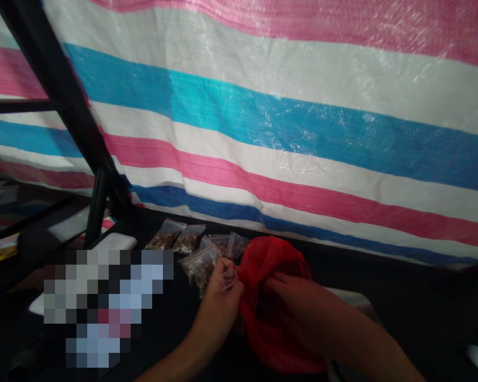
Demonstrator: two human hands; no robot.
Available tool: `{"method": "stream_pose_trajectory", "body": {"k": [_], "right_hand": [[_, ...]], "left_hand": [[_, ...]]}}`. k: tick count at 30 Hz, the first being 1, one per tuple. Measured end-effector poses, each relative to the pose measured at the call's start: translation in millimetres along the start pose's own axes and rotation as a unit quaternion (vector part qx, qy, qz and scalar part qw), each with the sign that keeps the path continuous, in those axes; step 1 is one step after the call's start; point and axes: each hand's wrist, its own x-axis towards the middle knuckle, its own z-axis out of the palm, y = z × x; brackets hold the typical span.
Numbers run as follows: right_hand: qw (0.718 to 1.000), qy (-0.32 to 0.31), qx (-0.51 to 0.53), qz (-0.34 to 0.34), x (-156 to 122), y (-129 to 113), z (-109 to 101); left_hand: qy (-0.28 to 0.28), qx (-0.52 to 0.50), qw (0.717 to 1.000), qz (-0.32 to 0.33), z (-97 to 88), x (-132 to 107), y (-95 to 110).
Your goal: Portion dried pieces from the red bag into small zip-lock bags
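Observation:
My left hand (219,297) pinches a small clear plastic bag (230,279) between its fingers, close to the mouth of a red plastic bag (271,313). My right hand (298,313) grips the gathered red bag, with its fingers resting on the bag's upper fold. The red bag's contents are hidden. Just left of my left hand, several small clear bags of brown nuts or seeds (189,239) lie on the dark tabletop (382,297), some overlapping.
A pink, white and blue striped plastic tarp (287,132) hangs behind the table. A black metal frame (59,90) crosses the upper left. A pixelated patch (103,307) hides the lower left, and a white object (115,242) stands beside it.

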Motion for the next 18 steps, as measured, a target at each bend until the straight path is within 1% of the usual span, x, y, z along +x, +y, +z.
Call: {"method": "stream_pose_trajectory", "body": {"k": [2, 4, 7, 9, 10, 12, 14, 16, 18], "right_hand": [[0.999, -0.022, 0.011, 0.024, -2.1, -1.1, -1.1], [0.999, -0.029, 0.02, 0.038, -3.9, -0.9, -1.6], [0.998, -0.029, 0.031, 0.041, -5.5, 0.7, -1.4], [0.998, -0.028, 0.033, 0.046, -6.1, 0.8, -1.8], [0.998, -0.03, 0.031, 0.051, -6.4, 0.3, -2.4], [0.997, -0.033, 0.024, 0.062, -7.2, -1.3, -4.0], [0.996, -0.04, 0.011, 0.076, -7.9, -2.8, -6.1], [0.996, -0.049, 0.001, 0.08, -7.8, -3.0, -8.3], [0.996, -0.059, -0.014, 0.068, -5.6, -1.1, -10.1]], "left_hand": [[-0.013, 0.015, 1.0, 0.019, 0.4, 0.3, -0.1], [-0.016, 0.044, 0.998, 0.036, 1.0, -2.4, 2.3], [0.02, 0.128, 0.99, 0.06, 1.6, -12.8, 8.9], [0.049, 0.201, 0.977, 0.059, 2.2, -23.3, 12.1], [0.052, 0.238, 0.968, 0.055, 2.8, -28.9, 12.4], [0.04, 0.308, 0.949, 0.048, 4.4, -39.0, 9.8], [0.011, 0.345, 0.938, 0.042, 5.9, -45.4, 4.2], [-0.029, 0.33, 0.943, 0.032, 6.6, -46.6, -1.9], [-0.06, 0.283, 0.957, 0.014, 6.1, -43.6, -6.1]]}}
